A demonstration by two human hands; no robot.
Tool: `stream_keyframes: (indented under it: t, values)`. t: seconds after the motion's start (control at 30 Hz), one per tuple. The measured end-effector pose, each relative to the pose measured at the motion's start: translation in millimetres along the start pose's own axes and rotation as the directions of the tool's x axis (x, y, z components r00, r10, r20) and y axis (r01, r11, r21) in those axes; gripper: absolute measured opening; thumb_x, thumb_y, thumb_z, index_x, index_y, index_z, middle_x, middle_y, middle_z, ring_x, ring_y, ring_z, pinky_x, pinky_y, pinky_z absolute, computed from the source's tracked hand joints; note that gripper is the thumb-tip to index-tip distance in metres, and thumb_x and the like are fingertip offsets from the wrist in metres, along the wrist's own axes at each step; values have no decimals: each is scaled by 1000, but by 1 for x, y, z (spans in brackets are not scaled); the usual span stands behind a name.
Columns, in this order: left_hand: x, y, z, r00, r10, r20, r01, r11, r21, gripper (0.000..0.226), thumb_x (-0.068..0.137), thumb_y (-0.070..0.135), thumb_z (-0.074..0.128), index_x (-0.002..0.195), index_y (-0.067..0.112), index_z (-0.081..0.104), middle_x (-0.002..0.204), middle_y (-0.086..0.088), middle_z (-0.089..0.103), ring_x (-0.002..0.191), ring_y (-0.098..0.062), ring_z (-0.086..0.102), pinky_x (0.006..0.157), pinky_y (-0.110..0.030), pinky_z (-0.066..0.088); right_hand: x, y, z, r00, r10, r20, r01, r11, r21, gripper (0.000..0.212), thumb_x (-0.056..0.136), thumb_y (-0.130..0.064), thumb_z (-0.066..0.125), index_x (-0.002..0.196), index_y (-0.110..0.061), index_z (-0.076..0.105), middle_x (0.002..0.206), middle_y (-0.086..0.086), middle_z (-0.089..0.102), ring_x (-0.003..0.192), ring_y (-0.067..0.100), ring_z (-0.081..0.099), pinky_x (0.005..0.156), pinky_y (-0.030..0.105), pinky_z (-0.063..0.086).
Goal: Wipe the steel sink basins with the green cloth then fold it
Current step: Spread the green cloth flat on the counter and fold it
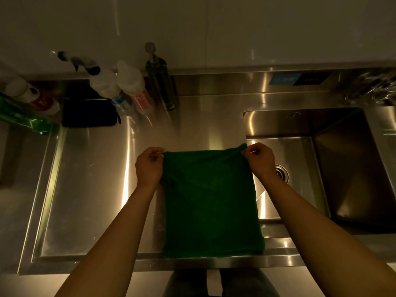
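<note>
The green cloth (211,202) hangs spread out flat in front of me, above the steel counter between the basins. My left hand (150,166) pinches its top left corner. My right hand (260,160) pinches the top right corner. The cloth's lower edge reaches the counter's front rim. A deep steel basin (342,168) with a round drain (281,173) lies to the right. A shallow steel basin (90,189) lies to the left.
Spray bottles (102,82) and a steel soap pump (159,82) stand at the back left. A dark folded cloth (89,113) lies beside them, a green bottle (19,116) farther left. Crumpled clear plastic (372,88) sits at the back right.
</note>
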State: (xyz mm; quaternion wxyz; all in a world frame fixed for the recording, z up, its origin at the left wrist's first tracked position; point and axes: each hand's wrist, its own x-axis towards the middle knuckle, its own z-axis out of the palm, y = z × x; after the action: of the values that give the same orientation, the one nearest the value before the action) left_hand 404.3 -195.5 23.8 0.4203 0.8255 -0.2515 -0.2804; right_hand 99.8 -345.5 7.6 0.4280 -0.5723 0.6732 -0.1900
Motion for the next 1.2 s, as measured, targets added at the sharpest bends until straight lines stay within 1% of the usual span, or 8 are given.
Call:
stream_keyframes:
  t: [0.2, 0.4, 0.57, 0.7, 0.77, 0.87, 1.0, 1.2]
  values:
    - [3, 9, 5, 998, 13, -67, -19, 996, -86, 19, 95, 2, 63, 106, 12, 75, 99, 6, 71, 91, -10, 68, 71, -4, 47, 4, -8, -10, 991, -47, -128, 55, 997, 61, 7, 84, -13, 71, 82, -15, 65, 80, 2, 67, 76, 16, 63, 74, 28, 48]
    - [7, 15, 15, 994, -2, -107, -13, 991, -134, 16, 94, 1, 65, 104, 9, 75, 100, 4, 71, 87, 0, 64, 73, -2, 45, 9, -4, -15, 988, 68, -136, -16, 938, 347, 30, 75, 8, 78, 77, -18, 64, 77, 0, 69, 67, 3, 67, 72, 19, 53]
    - [14, 6, 16, 991, -19, -134, 3, 993, -117, 16, 91, -3, 67, 103, 6, 75, 96, 2, 71, 87, -9, 66, 73, -2, 46, 12, 3, -9, 988, 70, -136, -20, 940, 341, 28, 76, 3, 81, 77, -23, 70, 81, 1, 73, 75, 10, 70, 80, 26, 55]
    - [19, -1, 12, 992, 23, -126, -30, 998, -53, 16, 91, -3, 67, 103, 6, 74, 97, 0, 71, 86, -5, 66, 76, -4, 48, 19, 2, -7, 993, -4, -117, 29, 975, 219, 19, 81, -5, 79, 90, -21, 74, 90, 3, 74, 83, 13, 71, 88, 32, 57]
    - [20, -4, 12, 994, 96, -43, -95, 995, 30, 20, 92, -4, 66, 106, 9, 73, 104, -2, 70, 86, 1, 64, 84, -6, 49, 20, -1, -7, 993, -55, -104, 68, 991, 119, 19, 84, -10, 78, 99, -21, 74, 99, 1, 72, 90, 15, 68, 90, 35, 56]
    - [23, -7, 11, 963, 225, 149, -257, 933, 253, 30, 93, 2, 68, 122, 11, 71, 121, -6, 59, 104, -12, 58, 91, -4, 40, 20, -3, -7, 986, -166, 10, 166, 984, -57, 34, 84, -13, 78, 116, -20, 71, 124, 3, 61, 108, 21, 59, 94, 33, 49]
    - [27, -7, 9, 901, 287, 326, -415, 789, 452, 37, 95, 14, 70, 132, 14, 68, 133, -13, 55, 122, -32, 49, 103, -39, 44, 17, -2, -6, 932, -300, 202, 354, 869, -345, 41, 87, -20, 73, 127, -22, 66, 137, 8, 53, 128, 29, 47, 104, 43, 43]
    - [27, -7, 5, 891, 317, 325, -452, 688, 567, 17, 91, 15, 73, 107, 11, 74, 123, -12, 61, 113, -36, 54, 88, -43, 45, 18, -8, -8, 889, -402, 219, 452, 689, -567, 23, 85, -26, 76, 107, -20, 73, 120, 7, 58, 116, 32, 52, 91, 42, 41]
